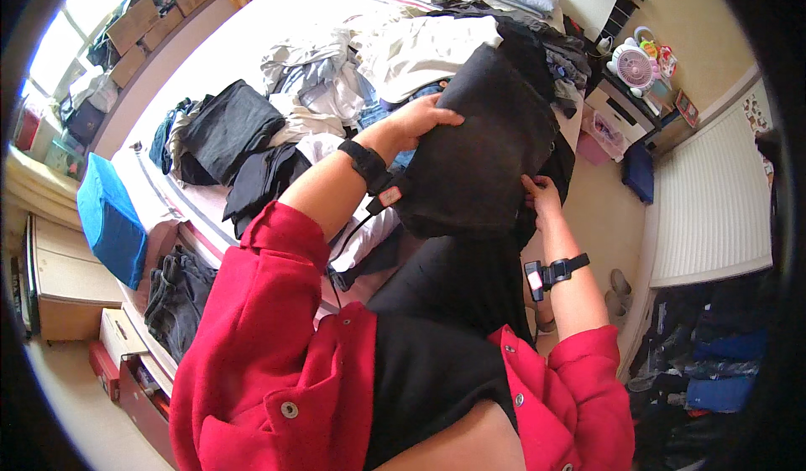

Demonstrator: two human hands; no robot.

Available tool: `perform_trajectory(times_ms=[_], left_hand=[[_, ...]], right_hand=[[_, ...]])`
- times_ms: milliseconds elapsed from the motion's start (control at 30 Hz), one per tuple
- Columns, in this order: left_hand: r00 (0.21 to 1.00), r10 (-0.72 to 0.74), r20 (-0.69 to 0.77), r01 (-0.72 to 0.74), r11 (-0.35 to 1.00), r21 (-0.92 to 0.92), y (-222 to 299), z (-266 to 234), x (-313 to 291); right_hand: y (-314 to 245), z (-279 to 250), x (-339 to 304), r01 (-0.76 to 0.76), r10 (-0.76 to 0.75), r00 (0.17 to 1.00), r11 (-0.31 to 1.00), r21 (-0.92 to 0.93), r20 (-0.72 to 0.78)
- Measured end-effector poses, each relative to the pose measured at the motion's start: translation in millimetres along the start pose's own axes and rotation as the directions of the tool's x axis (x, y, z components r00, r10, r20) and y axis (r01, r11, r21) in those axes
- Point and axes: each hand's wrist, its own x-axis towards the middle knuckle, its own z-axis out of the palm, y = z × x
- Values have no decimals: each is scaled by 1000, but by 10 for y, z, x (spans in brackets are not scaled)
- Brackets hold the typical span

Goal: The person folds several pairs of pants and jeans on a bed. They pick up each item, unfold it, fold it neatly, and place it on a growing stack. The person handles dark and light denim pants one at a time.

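A pair of black trousers [483, 148], as the dark folded cloth looks, hangs in front of me over the bed's near edge. My left hand [424, 120] grips its upper left edge, thumb on the front and the fingertips hidden behind. Lower down on the right side, my right hand [542, 198] pinches the other edge between thumb and fingers. White clothes [428, 51] lie heaped just beyond the cloth. To the left of my left arm sit folded dark trousers [233, 127] and a black folded stack [262, 181].
The bed [235, 51] carries several clothing piles. A blue wedge-shaped cushion [113, 219] stands at its left edge, near dark jeans [178, 295]. At right are a drawer cabinet [621, 106] with a pink fan [635, 66], slippers [620, 290] on the floor, and more dark clothes [705, 353].
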Motion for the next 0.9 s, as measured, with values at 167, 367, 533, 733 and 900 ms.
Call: perform_trajectory(times_ms=[167,367,533,733,900], left_hand=[[980,196,-45,-200,973,-116,614,389,-301],[791,446,-419,-577,771,-269,798,146,-1248],[588,472,-657,-750,623,-223,239,-628,-2133],[366,-256,-895,-664,601,-444,-1397,-1042,-2647],[394,-177,-902,-694,587,-418,-1775,-1187,-2650]], right_hand=[[-86,-229,-89,-57,-37,973,918,393,228],[49,-226,-65,-219,-201,759,817,534,620],[270,-102,74,-350,55,828,829,437,558],[205,64,60,-293,61,862,870,397,502],[-32,167,-254,-225,-14,828,907,356,561]])
